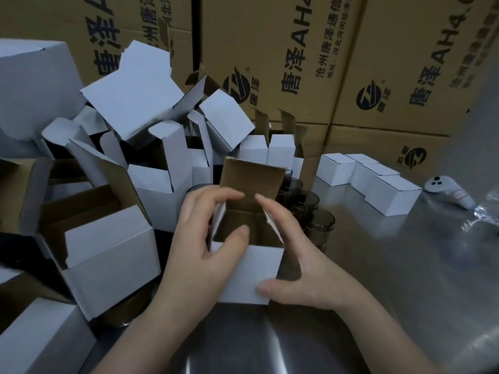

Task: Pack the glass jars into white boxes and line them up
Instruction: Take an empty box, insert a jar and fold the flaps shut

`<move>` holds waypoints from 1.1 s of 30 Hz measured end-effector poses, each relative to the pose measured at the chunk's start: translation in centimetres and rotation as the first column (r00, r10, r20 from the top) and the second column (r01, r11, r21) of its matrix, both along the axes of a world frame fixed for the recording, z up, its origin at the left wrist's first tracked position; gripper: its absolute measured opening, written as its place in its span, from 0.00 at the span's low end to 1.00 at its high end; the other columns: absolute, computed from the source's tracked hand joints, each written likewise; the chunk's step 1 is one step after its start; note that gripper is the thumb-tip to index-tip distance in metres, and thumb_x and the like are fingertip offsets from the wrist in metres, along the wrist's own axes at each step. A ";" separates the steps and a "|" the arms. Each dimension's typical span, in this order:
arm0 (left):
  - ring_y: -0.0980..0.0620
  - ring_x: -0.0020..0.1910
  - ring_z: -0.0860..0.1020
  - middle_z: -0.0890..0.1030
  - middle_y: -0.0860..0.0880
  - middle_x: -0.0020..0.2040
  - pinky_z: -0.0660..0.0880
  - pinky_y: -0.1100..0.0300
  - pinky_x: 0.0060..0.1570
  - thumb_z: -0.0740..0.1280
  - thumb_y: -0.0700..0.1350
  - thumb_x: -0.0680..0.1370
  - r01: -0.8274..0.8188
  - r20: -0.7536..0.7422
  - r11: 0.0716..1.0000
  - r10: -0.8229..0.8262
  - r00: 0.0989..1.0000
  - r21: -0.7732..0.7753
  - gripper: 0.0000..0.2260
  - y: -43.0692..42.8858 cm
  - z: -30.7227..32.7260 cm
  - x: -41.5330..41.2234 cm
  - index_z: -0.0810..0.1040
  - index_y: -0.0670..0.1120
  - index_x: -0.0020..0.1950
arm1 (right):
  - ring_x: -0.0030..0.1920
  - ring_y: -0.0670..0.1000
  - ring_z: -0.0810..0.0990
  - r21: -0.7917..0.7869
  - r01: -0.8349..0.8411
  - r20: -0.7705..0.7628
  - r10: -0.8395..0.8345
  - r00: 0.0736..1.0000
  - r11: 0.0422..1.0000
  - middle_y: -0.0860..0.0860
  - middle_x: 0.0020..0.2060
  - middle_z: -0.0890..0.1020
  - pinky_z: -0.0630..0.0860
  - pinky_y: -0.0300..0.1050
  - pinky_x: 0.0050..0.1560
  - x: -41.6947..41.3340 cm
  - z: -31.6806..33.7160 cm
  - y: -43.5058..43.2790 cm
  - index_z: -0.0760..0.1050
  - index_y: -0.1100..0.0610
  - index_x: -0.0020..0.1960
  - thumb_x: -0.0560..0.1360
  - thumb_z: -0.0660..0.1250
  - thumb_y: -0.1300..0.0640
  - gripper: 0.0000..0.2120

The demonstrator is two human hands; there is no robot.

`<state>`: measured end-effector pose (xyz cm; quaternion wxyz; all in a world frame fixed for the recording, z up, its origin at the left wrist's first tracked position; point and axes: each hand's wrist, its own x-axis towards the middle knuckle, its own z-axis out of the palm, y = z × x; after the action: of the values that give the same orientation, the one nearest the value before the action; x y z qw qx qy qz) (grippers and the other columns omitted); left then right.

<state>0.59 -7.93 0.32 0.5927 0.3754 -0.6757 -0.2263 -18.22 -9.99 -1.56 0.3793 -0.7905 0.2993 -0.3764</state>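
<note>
A small white box with a brown inside stands open on the steel table in the middle of the view, its lid flap up. My left hand grips its left wall, thumb hooked over the front rim. My right hand holds the right side, thumb on the front face and fingers at the right side flap. I cannot tell whether a jar is inside the box. Several dark smoky glass jars stand just behind and right of the box. A row of closed white boxes lies at the far right.
A heap of open, unfilled white boxes fills the left and back. Big brown printed cartons wall off the rear. A white handheld device and crumpled clear plastic lie at the right on the steel table.
</note>
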 end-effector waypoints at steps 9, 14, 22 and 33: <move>0.53 0.60 0.73 0.71 0.51 0.57 0.74 0.56 0.55 0.66 0.55 0.69 -0.044 0.104 0.999 0.047 0.994 -0.027 0.16 1.6 -2.6 0.6 0.67 0.54 0.53 | 0.48 0.50 0.80 -0.055 0.274 0.396 -0.231 0.889 0.960 0.48 0.49 0.81 0.78 0.44 0.45 0.0 0.2 -0.7 0.81 0.60 0.46 0.74 0.63 0.53 0.12; 0.54 0.59 0.73 0.70 0.53 0.58 0.75 0.53 0.55 0.67 0.56 0.68 -0.021 0.132 1.000 0.019 0.991 0.009 0.16 1.8 -3.2 0.9 0.66 0.58 0.52 | 0.45 0.45 0.80 0.160 0.777 0.445 -0.747 0.494 0.609 0.42 0.40 0.82 0.74 0.35 0.48 -2.0 -0.3 -2.6 0.80 0.50 0.43 0.75 0.63 0.64 0.11; 0.58 0.60 0.72 0.69 0.57 0.60 0.76 0.54 0.56 0.70 0.61 0.67 0.022 0.135 0.997 -0.033 0.990 0.080 0.20 1.4 -4.7 1.2 0.66 0.62 0.55 | 0.60 0.58 0.76 0.350 0.779 -0.060 -0.818 0.573 0.520 0.56 0.64 0.74 0.77 0.57 0.60 -4.4 -1.8 -4.8 0.60 0.52 0.74 0.68 0.68 0.70 0.38; 0.62 0.57 0.73 0.71 0.61 0.56 0.75 0.66 0.52 0.71 0.61 0.66 0.029 0.095 0.997 -0.036 0.995 0.074 0.22 1.1 -5.1 1.4 0.66 0.64 0.56 | 0.47 0.40 0.78 -0.058 0.801 0.262 -0.765 0.589 0.596 0.44 0.49 0.81 0.74 0.40 0.54 -1.2 0.5 -3.9 0.79 0.47 0.50 0.71 0.63 0.67 0.17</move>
<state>1.99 -6.84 -4.74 0.5415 0.3960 -0.7010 -0.2418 -19.45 -13.88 -1.10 0.1347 -0.5620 0.5422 -0.6099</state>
